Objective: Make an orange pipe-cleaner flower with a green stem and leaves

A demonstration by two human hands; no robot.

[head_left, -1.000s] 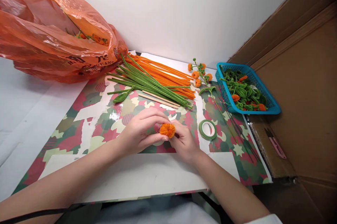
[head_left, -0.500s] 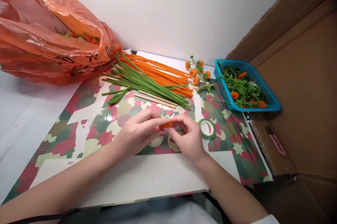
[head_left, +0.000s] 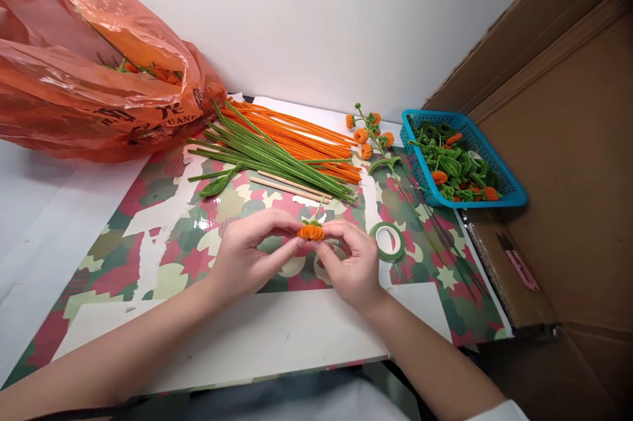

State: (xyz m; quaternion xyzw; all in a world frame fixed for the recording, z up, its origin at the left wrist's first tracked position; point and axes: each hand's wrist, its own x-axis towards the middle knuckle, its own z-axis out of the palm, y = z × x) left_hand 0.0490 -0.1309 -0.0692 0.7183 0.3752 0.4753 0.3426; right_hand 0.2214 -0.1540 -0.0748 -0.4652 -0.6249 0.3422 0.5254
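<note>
A small orange fuzzy flower [head_left: 311, 231] with a green top and a thin stem pointing away is pinched between both hands over the camouflage-patterned sheet. My left hand [head_left: 254, 249] grips its left side with thumb and fingers. On its right side, my right hand [head_left: 351, 259] holds it the same way. A roll of green tape [head_left: 401, 243] lies just right of my right hand. Beyond the hands are two pale sticks [head_left: 291, 188], green fuzzy stems [head_left: 267, 154], orange fuzzy stems [head_left: 301, 130] and a green leaf piece [head_left: 217, 185].
An orange plastic bag [head_left: 123, 97] bulges at the left. A branch with several orange flowers [head_left: 363, 136] lies near a blue basket [head_left: 512, 195] of green and orange pieces. A pink cutter [head_left: 521, 267] rests by the cardboard [head_left: 568, 144] at right.
My left hand's fingers have shifted back to the left side of the orange flower, which now shows more fully, with its green top and stem in view. The camera view has shifted slightly.
</note>
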